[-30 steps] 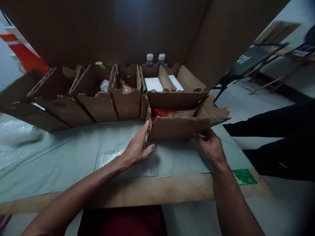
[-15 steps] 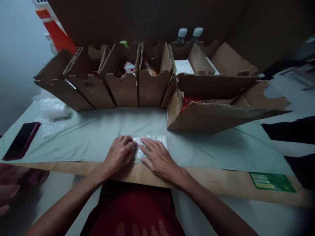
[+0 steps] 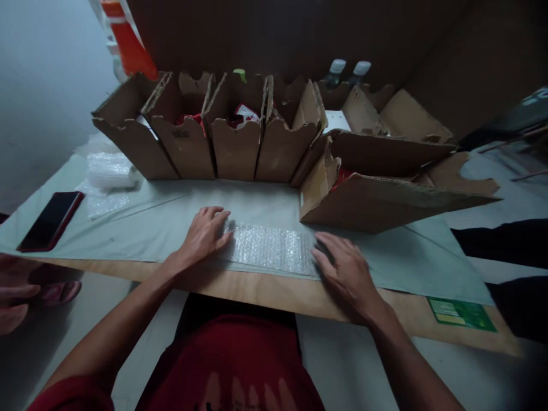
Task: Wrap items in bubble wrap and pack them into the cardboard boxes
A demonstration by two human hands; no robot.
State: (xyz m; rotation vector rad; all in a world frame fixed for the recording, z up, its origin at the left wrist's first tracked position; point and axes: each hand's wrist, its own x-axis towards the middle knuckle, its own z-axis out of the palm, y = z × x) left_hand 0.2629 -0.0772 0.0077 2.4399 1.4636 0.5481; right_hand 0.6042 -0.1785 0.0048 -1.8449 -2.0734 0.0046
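A strip of bubble wrap [image 3: 272, 248] lies flat on the pale green cloth near the table's front edge. At its left end is my left hand [image 3: 208, 231], fingers apart, the thumb and fingertips at the wrap's edge. My right hand [image 3: 342, 265] stands at the other end with fingers spread and slightly curved, the thumb close to the wrap's right edge. Neither hand is closed around the wrap. Whether the right fingertips touch it, I cannot tell.
Several open cardboard bins [image 3: 235, 151] stand in a row at the back. A larger cardboard bin [image 3: 385, 200] sits crosswise at right. On the left lie a phone [image 3: 51, 221] and a bubble wrap roll [image 3: 110, 170]. A green card [image 3: 462, 314] is at the front right edge.
My hands have moved apart: the right one slid to the right, the left one slightly up. More of the bubble wrap strip shows between them. The camera view has shifted.
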